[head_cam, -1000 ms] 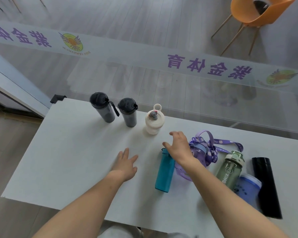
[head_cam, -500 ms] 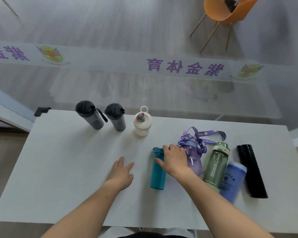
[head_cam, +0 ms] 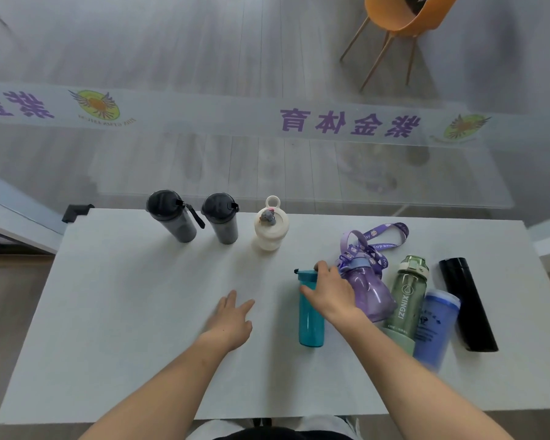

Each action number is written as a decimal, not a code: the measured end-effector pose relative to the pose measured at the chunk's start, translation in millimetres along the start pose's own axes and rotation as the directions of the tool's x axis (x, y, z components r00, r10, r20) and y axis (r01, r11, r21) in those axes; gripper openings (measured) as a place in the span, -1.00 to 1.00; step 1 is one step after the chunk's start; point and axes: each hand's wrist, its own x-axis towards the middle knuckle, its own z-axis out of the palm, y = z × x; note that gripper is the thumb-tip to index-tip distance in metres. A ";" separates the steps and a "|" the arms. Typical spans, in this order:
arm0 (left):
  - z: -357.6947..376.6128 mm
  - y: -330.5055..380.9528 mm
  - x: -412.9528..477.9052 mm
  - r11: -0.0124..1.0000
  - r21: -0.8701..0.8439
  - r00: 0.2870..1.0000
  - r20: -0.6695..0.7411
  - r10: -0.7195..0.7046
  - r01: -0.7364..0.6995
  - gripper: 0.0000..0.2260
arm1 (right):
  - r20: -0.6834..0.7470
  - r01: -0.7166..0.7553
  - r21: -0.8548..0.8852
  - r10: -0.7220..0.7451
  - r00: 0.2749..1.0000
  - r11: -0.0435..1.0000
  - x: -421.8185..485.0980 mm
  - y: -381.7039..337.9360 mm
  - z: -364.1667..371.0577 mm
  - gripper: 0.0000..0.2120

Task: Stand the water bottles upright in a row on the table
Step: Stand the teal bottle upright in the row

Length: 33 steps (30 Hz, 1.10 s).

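The lying teal plastic bottle [head_cam: 311, 309], beside the purple strapped bottle [head_cam: 367, 289], is now being clasped near its cap by the right hand [head_cam: 329, 292], fingers curled further round; left hand [head_cam: 232, 322] is being kept flat, open, empty on the white table [head_cam: 124, 312].

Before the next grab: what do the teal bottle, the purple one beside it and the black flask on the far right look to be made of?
Teal bottle: probably translucent plastic, smooth and slightly glossy; light glows through its body. Purple bottle: clear tinted plastic, see-through with bright highlights, with a woven-looking strap. Black flask: opaque, smooth, soft sheen; coated metal or hard plastic, cannot tell which.
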 end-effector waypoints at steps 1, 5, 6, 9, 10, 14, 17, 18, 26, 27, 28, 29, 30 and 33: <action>-2.8 -1.3 0.1 1.000 0.002 1.000 0.000 0.002 -0.002 -0.47 | -0.024 -0.001 0.044 0.003 1.000 0.999 -1.3 0.1 -3.2 -0.53; -13.2 -5.3 1.7 1.000 0.009 1.000 0.008 0.012 -0.012 -0.48 | -0.152 0.027 0.230 0.008 0.988 0.973 -4.0 -2.4 -13.9 -0.47; -14.8 -5.7 3.2 1.000 0.013 1.000 0.003 0.015 -0.015 -0.48 | -0.198 0.047 0.265 0.007 0.980 0.963 -3.9 -3.8 -16.0 -0.44; -15.6 -4.6 8.3 0.998 0.045 0.999 -0.020 0.034 -0.033 -0.48 | -0.337 0.131 0.317 -0.018 0.941 0.939 0.1 -6.7 -21.3 -0.33; -14.7 -3.8 9.8 0.997 0.066 0.999 -0.026 0.041 -0.039 -0.47 | -0.372 0.153 0.327 -0.022 0.928 0.933 2.4 -6.8 -23.1 -0.29; -7.8 -1.6 16.2 0.986 0.161 0.997 -0.048 0.056 -0.047 -0.46 | -0.443 0.189 0.333 -0.023 0.896 0.924 14.6 -2.6 -25.5 -0.19; -1.4 1.3 18.3 0.983 0.180 0.996 -0.074 0.043 -0.029 -0.46 | -0.455 0.211 0.355 -0.029 0.890 0.911 23.9 3.2 -22.1 -0.22; 0.5 2.6 18.4 0.983 0.182 0.996 -0.087 0.037 -0.021 -0.46 | -0.457 0.223 0.362 -0.037 0.888 0.905 26.9 4.4 -21.8 -0.23; 9.0 12.6 20.2 0.989 0.145 0.993 -0.117 -0.014 0.031 -0.45 | -0.441 0.280 0.374 -0.096 0.892 0.884 61.0 3.1 -34.1 -0.25; 9.1 13.4 20.6 0.988 0.149 0.993 -0.118 -0.019 0.037 -0.45 | -0.438 0.280 0.376 -0.097 0.894 0.883 65.2 3.2 -36.0 -0.24; 9.5 13.9 20.8 0.988 0.151 0.993 -0.116 -0.025 0.042 -0.45 | -0.433 0.280 0.379 -0.099 0.896 0.882 69.0 3.6 -37.7 -0.24; 10.4 14.3 21.2 0.988 0.145 0.994 -0.110 -0.030 0.046 -0.44 | -0.428 0.283 0.380 -0.103 0.898 0.881 72.4 4.1 -39.1 -0.23; 11.1 14.7 21.9 0.991 0.126 0.994 -0.100 -0.035 0.047 -0.44 | -0.426 0.286 0.381 -0.108 0.899 0.879 75.6 4.8 -40.1 -0.23; 11.2 14.8 26.3 0.997 0.067 0.997 -0.062 -0.041 0.045 -0.44 | -0.424 0.292 0.384 -0.114 0.898 0.876 82.3 5.4 -42.4 -0.21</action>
